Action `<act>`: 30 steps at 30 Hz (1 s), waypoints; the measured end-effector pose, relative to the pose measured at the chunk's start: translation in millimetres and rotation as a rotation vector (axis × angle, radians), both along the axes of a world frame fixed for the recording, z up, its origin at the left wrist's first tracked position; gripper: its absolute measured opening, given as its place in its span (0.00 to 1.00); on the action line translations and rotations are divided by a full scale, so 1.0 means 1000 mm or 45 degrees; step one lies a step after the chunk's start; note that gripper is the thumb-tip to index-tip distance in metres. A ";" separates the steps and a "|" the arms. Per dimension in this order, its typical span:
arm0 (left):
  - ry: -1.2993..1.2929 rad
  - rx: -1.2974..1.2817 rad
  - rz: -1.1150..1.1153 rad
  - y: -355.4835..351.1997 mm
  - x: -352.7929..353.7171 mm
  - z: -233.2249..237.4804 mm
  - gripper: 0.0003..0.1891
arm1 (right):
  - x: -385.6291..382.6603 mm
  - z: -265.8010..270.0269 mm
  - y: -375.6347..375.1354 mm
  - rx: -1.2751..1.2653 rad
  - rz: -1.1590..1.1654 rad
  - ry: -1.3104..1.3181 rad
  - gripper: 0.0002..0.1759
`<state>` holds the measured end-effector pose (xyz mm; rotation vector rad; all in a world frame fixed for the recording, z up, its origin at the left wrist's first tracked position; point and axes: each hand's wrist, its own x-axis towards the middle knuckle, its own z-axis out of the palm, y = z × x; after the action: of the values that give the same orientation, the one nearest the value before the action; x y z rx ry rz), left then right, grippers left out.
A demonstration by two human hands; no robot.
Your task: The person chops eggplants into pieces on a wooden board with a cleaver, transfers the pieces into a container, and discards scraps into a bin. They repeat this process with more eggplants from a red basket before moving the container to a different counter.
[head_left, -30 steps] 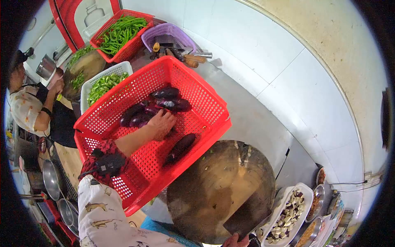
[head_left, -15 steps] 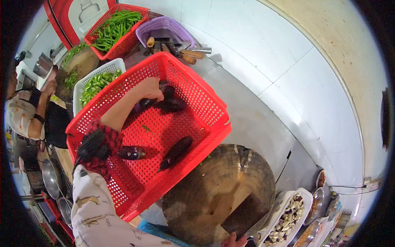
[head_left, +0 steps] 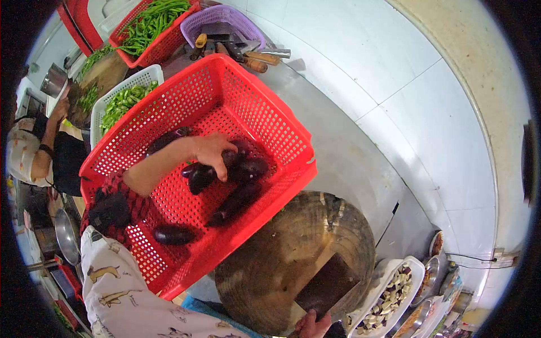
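Observation:
My left hand (head_left: 211,153) reaches into a big red basket (head_left: 270,107), fingers and thumb curled round a dark purple eggplant (head_left: 230,158). Other eggplants lie near it on the basket floor; one long eggplant (head_left: 236,201) is just below the hand, and another eggplant (head_left: 173,234) rests towards the near left corner. At the bottom edge, my right hand (head_left: 313,325) is closed on a cleaver, its dark broad blade (head_left: 327,284) flat over the round wooden chopping block (head_left: 270,253). The cleaver's handle is mostly hidden by the hand.
Beside the block stands a white container (head_left: 417,270) of cut eggplant pieces, with bowls (head_left: 431,284) beyond. Behind are a white basket (head_left: 98,107) of cut green peppers, a red basket (head_left: 191,11) of long peppers and knives (head_left: 262,58) by a purple basket (head_left: 253,28). A co-worker (head_left: 34,155) stands at left.
My left hand has moved from the basket's far side towards its middle, and the eggplants have shifted and spread. My right hand and the cleaver have moved slightly up and left in view.

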<state>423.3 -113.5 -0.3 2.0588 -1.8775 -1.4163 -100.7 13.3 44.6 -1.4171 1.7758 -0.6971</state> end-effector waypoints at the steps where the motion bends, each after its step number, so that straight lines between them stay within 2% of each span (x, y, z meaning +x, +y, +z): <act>1: -0.152 -0.202 -0.124 0.006 -0.009 -0.001 0.47 | 0.003 0.004 -0.002 -0.006 0.000 -0.001 0.15; 2: -0.096 -0.174 0.003 0.013 -0.014 0.000 0.47 | 0.007 0.010 -0.004 0.047 0.034 0.008 0.15; 6: -0.039 -0.222 0.142 0.024 -0.020 0.006 0.46 | 0.027 0.045 -0.005 0.151 0.075 0.071 0.15; 8: 0.248 0.080 0.314 0.031 -0.019 0.012 0.47 | 0.014 0.039 0.001 0.141 0.061 0.002 0.14; 9: 0.243 0.072 0.309 0.036 -0.019 0.009 0.47 | 0.007 0.033 0.006 0.142 0.049 -0.067 0.14; 11: -0.128 -0.134 0.239 0.055 -0.026 -0.003 0.48 | -0.007 0.016 0.012 0.056 0.050 -0.118 0.13; 13: -0.214 -0.173 0.246 0.072 -0.037 0.003 0.49 | -0.013 0.014 0.016 -0.028 0.051 -0.169 0.11; 15: -0.361 -0.286 0.238 0.090 -0.050 0.015 0.46 | -0.014 0.018 0.019 -0.001 -0.036 -0.192 0.10; 16: -0.323 -0.274 0.188 0.097 -0.048 0.007 0.51 | -0.013 0.022 0.019 -0.012 -0.039 -0.200 0.10; 20: -0.107 -0.235 0.206 0.115 -0.041 0.006 0.51 | -0.013 0.031 0.021 0.050 -0.077 -0.258 0.08; 23: -0.290 -0.385 0.228 0.116 -0.048 -0.015 0.46 | -0.018 0.025 0.025 0.062 -0.044 -0.284 0.07; 24: -0.285 -0.387 0.235 0.115 -0.054 -0.008 0.46 | -0.020 0.024 0.026 0.073 -0.059 -0.316 0.07; 26: -0.313 -0.168 0.312 0.109 -0.065 0.013 0.44 | -0.015 0.030 0.029 0.063 -0.072 -0.249 0.08; 28: -0.319 -0.242 0.360 0.120 -0.062 0.003 0.43 | -0.019 0.027 0.029 0.039 -0.093 -0.191 0.08; 30: -0.326 -0.314 0.401 0.126 -0.055 0.003 0.42 | -0.034 0.012 0.032 -0.110 0.042 -0.158 0.09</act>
<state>368.2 12.2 2.5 2.3601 -1.6047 -0.8433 -134.4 45.4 56.7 -1.4253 1.6402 -0.8349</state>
